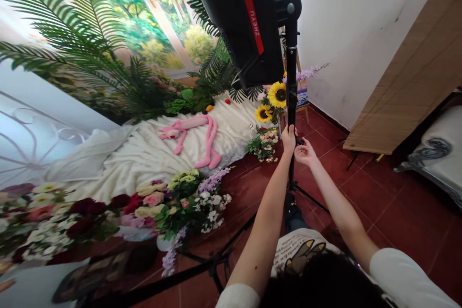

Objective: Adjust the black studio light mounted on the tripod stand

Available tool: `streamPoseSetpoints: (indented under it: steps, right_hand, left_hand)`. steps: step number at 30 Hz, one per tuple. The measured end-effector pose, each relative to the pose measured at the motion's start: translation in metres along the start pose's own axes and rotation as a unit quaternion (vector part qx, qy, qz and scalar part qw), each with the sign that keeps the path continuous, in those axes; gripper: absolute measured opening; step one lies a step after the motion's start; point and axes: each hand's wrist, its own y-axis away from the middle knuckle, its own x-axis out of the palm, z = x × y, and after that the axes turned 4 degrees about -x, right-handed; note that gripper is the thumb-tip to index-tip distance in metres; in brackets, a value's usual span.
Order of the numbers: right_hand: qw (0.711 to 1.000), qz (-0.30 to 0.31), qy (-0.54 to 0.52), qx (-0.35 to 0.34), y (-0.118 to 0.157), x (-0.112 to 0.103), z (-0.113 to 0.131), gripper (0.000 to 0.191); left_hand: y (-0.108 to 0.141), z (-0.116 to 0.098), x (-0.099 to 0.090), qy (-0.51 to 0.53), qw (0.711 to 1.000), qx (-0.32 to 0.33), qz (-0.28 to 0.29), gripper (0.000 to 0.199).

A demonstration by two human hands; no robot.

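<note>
A black light stand (291, 86) rises upright in front of me, carrying a large black lamp head (241, 24) with a red label. My left hand (288, 138) is wrapped round the pole below the sunflowers. Just right of the pole and slightly lower, my right hand (304, 152) is at a small dark knob (299, 142), thumb and forefinger near it, the other fingers curled; its exact hold is too small to tell. Tripod legs (312, 198) spread at the pole's foot.
A pink plush toy (209, 139) lies on white draped cloth (144, 154). Sunflowers (277, 95) stand behind the pole, mixed flowers (151, 202) at lower left. Another black tripod (216, 257) crosses the lower front. A wooden panel (393, 77) and a silver-trimmed seat (440, 144) are at right.
</note>
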Motion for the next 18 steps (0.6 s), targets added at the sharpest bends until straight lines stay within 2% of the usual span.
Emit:
streamPoseSetpoints:
  steps: [5, 13, 16, 18]
  right_hand:
    - [1.000, 0.002, 0.021, -0.010, -0.007, 0.003, 0.004, 0.050]
    - [0.987, 0.064, 0.146, -0.036, -0.018, -0.008, 0.007, 0.045]
    - [0.965, 0.094, 0.227, -0.091, -0.022, -0.013, 0.009, 0.045]
    - [0.927, 0.121, 0.320, -0.154, -0.025, -0.017, 0.013, 0.045]
  left_hand:
    - [0.000, -0.001, 0.001, -0.001, 1.000, -0.011, 0.000, 0.063]
    - [0.002, -0.003, 0.001, -0.016, 1.000, -0.019, -0.003, 0.065]
    - [0.002, -0.002, 0.001, -0.022, 1.000, -0.018, -0.002, 0.066]
    - [0.002, -0.002, 0.000, -0.023, 0.999, -0.022, -0.003, 0.066]
